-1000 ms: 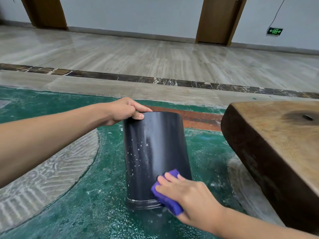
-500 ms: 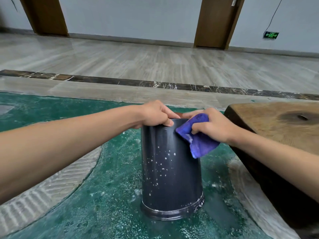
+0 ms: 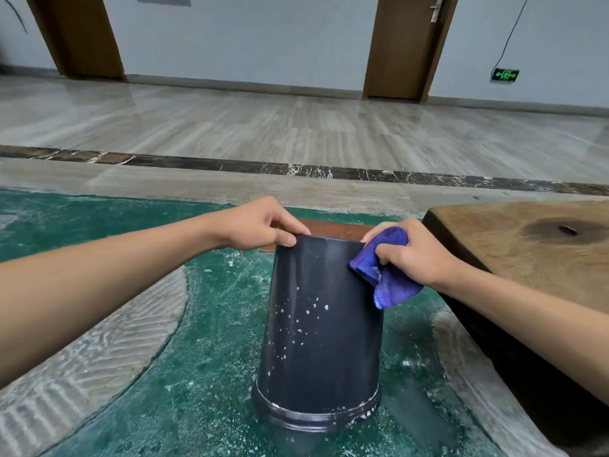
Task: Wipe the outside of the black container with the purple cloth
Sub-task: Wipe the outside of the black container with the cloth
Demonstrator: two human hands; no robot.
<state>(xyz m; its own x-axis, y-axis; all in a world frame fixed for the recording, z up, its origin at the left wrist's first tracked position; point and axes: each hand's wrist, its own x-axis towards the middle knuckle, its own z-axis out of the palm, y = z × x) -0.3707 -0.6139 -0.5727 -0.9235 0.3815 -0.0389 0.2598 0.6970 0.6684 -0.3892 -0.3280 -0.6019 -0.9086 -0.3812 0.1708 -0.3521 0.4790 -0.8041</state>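
Observation:
The black container [image 3: 321, 338] stands upside down on the green floor, its rim at the bottom and white specks scattered over its side. My left hand [image 3: 260, 225] grips the container's upper left edge with thumb and fingers. My right hand [image 3: 413, 255] holds the bunched purple cloth [image 3: 384, 268] against the container's upper right side, near the top edge. Part of the cloth hangs below my fingers.
A thick brown wooden slab [image 3: 534, 255] lies close on the right, just beyond my right forearm. The green floor [image 3: 211, 374] is dusty with white grit. A grey ribbed patch [image 3: 108, 338] curves at the left. Beyond lie a pale tiled floor and two brown doors.
My right hand carried the cloth from the container's lower right up to its top right edge. The left hand keeps its grip on the top left edge.

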